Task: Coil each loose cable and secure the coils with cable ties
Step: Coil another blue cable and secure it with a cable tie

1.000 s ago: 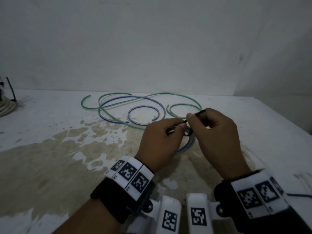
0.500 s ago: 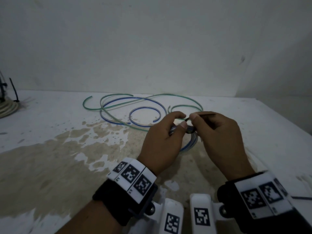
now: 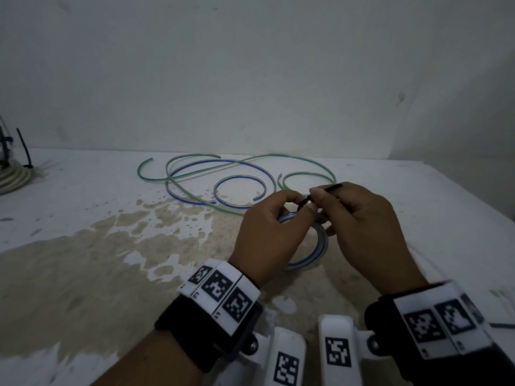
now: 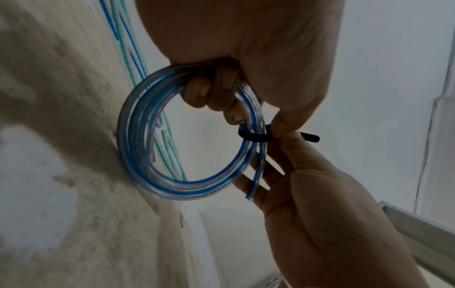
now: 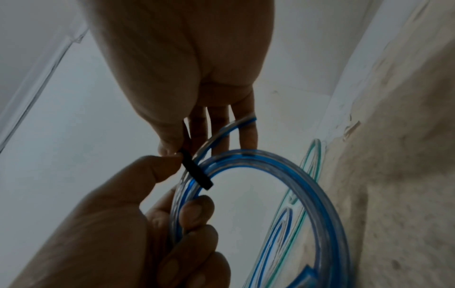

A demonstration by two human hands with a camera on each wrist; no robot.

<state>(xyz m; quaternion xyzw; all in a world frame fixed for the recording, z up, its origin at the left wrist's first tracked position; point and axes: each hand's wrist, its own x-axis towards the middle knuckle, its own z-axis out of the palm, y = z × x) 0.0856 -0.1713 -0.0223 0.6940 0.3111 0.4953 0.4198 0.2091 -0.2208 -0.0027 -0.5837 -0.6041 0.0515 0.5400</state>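
A coil of clear cable with a blue stripe [image 3: 315,254] [image 4: 138,136] [image 5: 307,185] stands on edge on the table. My left hand [image 3: 292,203] [image 4: 258,117] curls its fingers round the top of the coil. A black cable tie [image 3: 324,190] [image 4: 256,135] [image 5: 197,171] is looped round the coil's strands. My right hand [image 3: 320,200] [image 5: 177,150] pinches the tie's tail between thumb and forefinger, and my left thumb presses at the loop. Loose green cable [image 3: 306,174] and loose blue cable [image 3: 239,190] lie behind the hands.
The white table [image 3: 83,190] has a large brown stain across its front. A white coil with a black tie [image 3: 11,176] sits at the far left edge. Another black tie [image 3: 501,325] lies at the right edge. A wall stands close behind.
Both hands have shifted slightly right with the coil. The tie's tail sticks out a little farther past my right fingers, and the loop sits closer round the strands.
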